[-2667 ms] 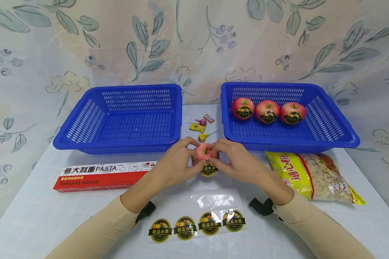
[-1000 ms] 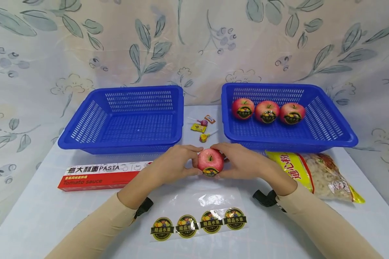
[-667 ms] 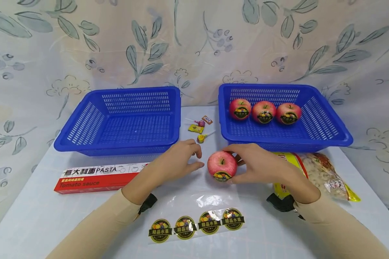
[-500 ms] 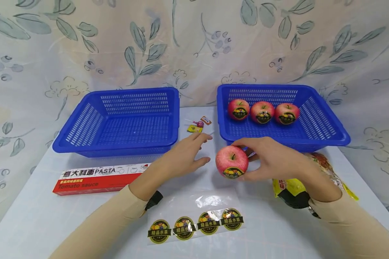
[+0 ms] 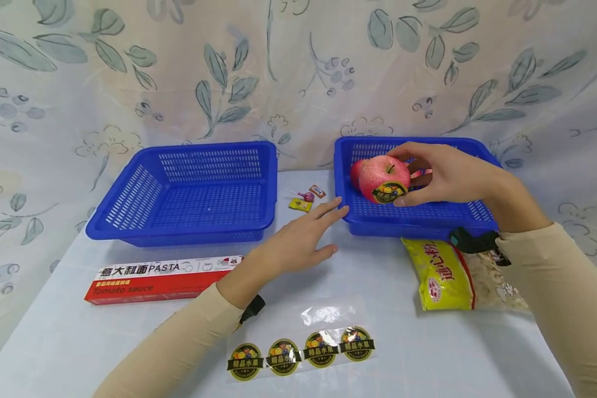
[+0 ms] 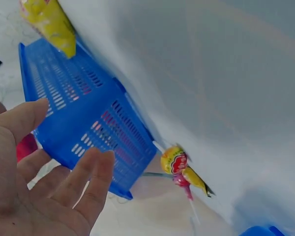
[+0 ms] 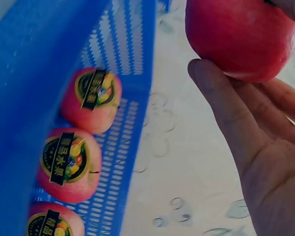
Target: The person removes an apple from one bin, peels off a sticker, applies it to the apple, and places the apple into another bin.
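My right hand [image 5: 445, 171] grips an apple [image 5: 380, 176] with a black-and-gold round sticker on its front, held above the right blue basket [image 5: 393, 228]. In the right wrist view the held apple [image 7: 241, 37] hangs over the basket's side, and three stickered apples [image 7: 71, 164] sit in a row inside. The head view shows those apples mostly hidden behind the hand and held apple. My left hand [image 5: 298, 240] is empty, fingers spread, over the table just left of that basket's near corner. In the left wrist view its fingers [image 6: 83, 179] overlap the basket.
An empty blue basket [image 5: 181, 224] stands at the left. Wrapped candies [image 5: 300, 204] lie between the baskets. A red-and-white pasta box [image 5: 164, 279] lies at left, a yellow pasta bag [image 5: 443, 276] at right. A clear sheet with several round stickers [image 5: 283, 356] lies in front.
Both hands held the apple; the left let go and drifted right. The right hand carried the apple up, right and away, from the table's middle to above the right basket.
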`<state>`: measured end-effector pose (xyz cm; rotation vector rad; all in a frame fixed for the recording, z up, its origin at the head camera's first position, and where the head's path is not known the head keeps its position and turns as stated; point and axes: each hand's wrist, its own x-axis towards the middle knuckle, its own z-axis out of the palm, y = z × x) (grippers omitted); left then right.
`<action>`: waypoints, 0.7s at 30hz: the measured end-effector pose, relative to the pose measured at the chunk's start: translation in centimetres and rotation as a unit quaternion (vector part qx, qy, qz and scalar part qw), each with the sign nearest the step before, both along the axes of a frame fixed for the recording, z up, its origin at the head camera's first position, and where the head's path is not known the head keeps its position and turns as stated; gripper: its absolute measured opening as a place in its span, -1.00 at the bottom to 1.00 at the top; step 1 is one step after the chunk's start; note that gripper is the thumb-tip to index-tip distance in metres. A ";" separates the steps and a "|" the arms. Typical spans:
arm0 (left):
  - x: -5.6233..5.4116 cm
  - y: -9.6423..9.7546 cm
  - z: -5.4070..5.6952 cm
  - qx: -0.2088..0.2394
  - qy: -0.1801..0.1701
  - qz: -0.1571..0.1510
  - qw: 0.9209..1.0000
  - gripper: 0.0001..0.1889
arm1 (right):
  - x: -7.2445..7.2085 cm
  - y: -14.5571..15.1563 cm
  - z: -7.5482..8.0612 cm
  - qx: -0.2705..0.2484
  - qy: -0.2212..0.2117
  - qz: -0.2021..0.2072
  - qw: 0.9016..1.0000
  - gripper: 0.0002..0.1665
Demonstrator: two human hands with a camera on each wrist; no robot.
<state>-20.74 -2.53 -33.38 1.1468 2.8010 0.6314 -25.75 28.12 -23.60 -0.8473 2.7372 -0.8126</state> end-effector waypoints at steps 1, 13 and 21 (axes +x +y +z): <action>0.0 0.0 0.0 -0.002 -0.002 -0.001 1.000 -0.22 | -0.8 0.1 -0.1 0.001 -0.002 0.001 1.000 0.00; 0.4 0.2 -0.1 -0.021 -0.009 0.003 1.000 -0.22 | -7.0 0.7 -2.4 0.009 -0.099 0.017 0.995 -0.01; 0.4 -0.2 0.1 -0.022 -0.001 0.010 1.000 -0.23 | -8.8 -0.8 -3.5 0.082 -0.146 0.037 0.985 0.03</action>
